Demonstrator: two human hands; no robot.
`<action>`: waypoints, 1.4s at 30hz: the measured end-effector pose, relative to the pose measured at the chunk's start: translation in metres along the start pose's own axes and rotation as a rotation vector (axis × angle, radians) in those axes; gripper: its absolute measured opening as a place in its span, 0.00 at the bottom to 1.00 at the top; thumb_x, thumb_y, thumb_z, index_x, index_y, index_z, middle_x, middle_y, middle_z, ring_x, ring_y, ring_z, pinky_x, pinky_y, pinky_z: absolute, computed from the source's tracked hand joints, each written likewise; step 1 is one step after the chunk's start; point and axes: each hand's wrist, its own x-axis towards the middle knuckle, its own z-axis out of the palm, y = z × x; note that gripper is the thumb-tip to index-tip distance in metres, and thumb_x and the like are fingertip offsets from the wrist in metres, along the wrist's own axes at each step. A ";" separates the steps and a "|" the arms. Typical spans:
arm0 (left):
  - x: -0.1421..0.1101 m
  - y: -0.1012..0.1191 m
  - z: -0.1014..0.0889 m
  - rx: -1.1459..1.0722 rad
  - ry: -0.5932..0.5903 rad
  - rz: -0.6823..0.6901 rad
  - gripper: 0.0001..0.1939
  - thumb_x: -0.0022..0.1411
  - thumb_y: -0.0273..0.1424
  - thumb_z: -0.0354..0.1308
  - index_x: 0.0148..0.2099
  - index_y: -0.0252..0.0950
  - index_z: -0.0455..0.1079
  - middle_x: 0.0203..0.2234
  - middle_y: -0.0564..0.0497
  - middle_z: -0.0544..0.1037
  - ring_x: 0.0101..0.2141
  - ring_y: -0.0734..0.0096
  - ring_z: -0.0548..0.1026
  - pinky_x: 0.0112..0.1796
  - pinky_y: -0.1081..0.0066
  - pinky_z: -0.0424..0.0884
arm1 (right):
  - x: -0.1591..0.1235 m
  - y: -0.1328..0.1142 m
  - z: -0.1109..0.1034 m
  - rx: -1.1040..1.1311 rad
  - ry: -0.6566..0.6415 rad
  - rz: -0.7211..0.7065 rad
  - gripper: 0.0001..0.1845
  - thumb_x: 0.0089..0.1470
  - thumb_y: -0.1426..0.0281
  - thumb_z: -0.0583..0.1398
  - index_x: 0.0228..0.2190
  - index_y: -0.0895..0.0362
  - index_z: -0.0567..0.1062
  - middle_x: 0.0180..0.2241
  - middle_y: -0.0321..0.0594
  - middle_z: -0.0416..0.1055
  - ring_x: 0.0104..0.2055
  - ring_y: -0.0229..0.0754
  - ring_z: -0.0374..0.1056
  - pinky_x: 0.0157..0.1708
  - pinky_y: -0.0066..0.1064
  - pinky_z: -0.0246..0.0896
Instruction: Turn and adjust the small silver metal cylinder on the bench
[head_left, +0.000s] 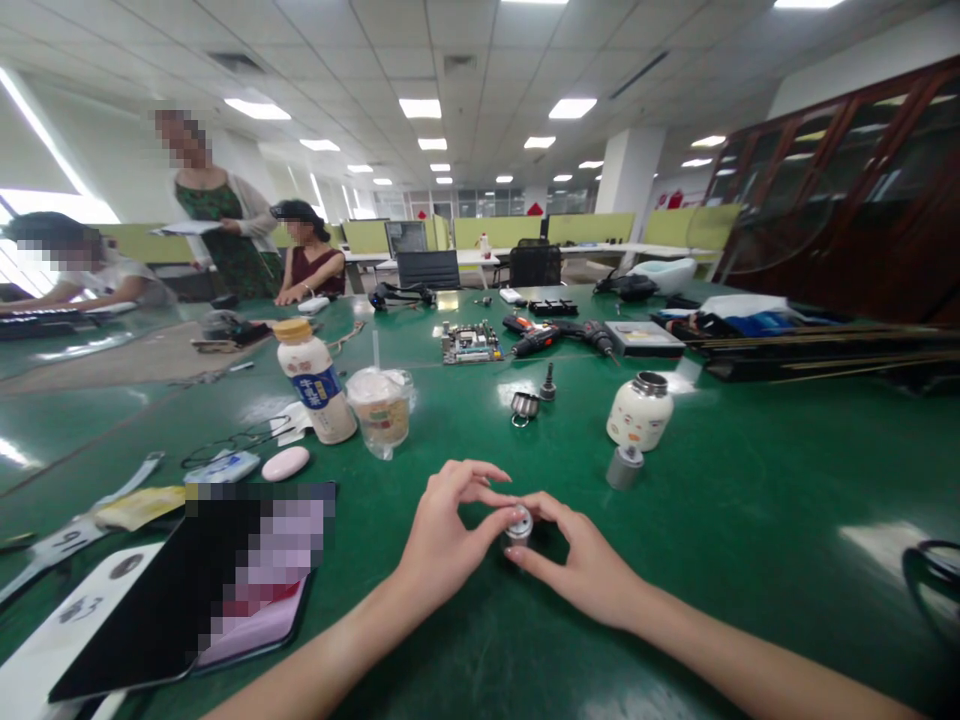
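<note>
A small silvery metal cylinder with a pale round top (518, 528) stands at the front middle of the green table. My left hand (454, 525) has its thumb on the top of the cylinder, its other fingers curled above. The thumb and fingertips of my right hand (581, 555) close round the cylinder from the right. Beyond my hands lie a small metal cup with a ring (525, 405) and a dark ridged piece (548, 383). Toward the right stand a lidless cream flask (640, 412) and, before it, a metal cap (625, 467).
Left are a milk-tea bottle (315, 385), a lidded cup with straw (380, 408), a pink oval (285, 463) and a tablet (150, 600). Farther back lie a circuit board (471, 343) and power drills (534, 337). Several people are behind the table, back left.
</note>
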 end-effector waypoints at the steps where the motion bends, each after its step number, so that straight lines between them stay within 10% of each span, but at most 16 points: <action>1: 0.000 0.000 0.000 -0.005 0.002 -0.002 0.13 0.55 0.32 0.68 0.42 0.42 0.71 0.34 0.54 0.83 0.43 0.60 0.77 0.47 0.59 0.65 | 0.000 0.000 0.000 0.002 0.002 -0.003 0.15 0.55 0.67 0.64 0.45 0.51 0.71 0.43 0.35 0.74 0.45 0.44 0.69 0.47 0.36 0.61; 16: -0.006 0.009 -0.001 0.070 -0.112 0.115 0.16 0.60 0.25 0.59 0.50 0.45 0.67 0.45 0.54 0.80 0.49 0.62 0.71 0.49 0.59 0.61 | 0.000 -0.001 0.000 0.019 0.005 -0.017 0.13 0.55 0.67 0.63 0.43 0.53 0.71 0.42 0.37 0.74 0.44 0.44 0.70 0.45 0.36 0.62; 27: -0.002 0.010 -0.001 0.084 -0.019 0.091 0.14 0.59 0.28 0.62 0.47 0.43 0.67 0.35 0.53 0.83 0.45 0.59 0.74 0.47 0.58 0.62 | -0.002 -0.003 0.000 0.004 0.018 -0.006 0.15 0.54 0.67 0.64 0.44 0.53 0.71 0.41 0.38 0.75 0.44 0.45 0.70 0.46 0.36 0.63; 33: 0.005 -0.009 -0.003 0.095 0.100 -0.020 0.11 0.57 0.31 0.64 0.42 0.41 0.68 0.33 0.53 0.83 0.42 0.59 0.78 0.47 0.57 0.64 | -0.001 0.000 0.001 0.010 0.012 0.000 0.16 0.54 0.67 0.64 0.45 0.52 0.71 0.42 0.37 0.75 0.45 0.45 0.70 0.48 0.37 0.63; 42: 0.007 -0.040 -0.003 0.213 -0.041 -0.076 0.09 0.56 0.29 0.64 0.39 0.41 0.68 0.30 0.54 0.84 0.41 0.57 0.77 0.44 0.56 0.66 | -0.002 -0.003 -0.001 0.011 0.006 0.014 0.16 0.53 0.67 0.64 0.45 0.52 0.72 0.43 0.38 0.75 0.46 0.45 0.70 0.50 0.39 0.63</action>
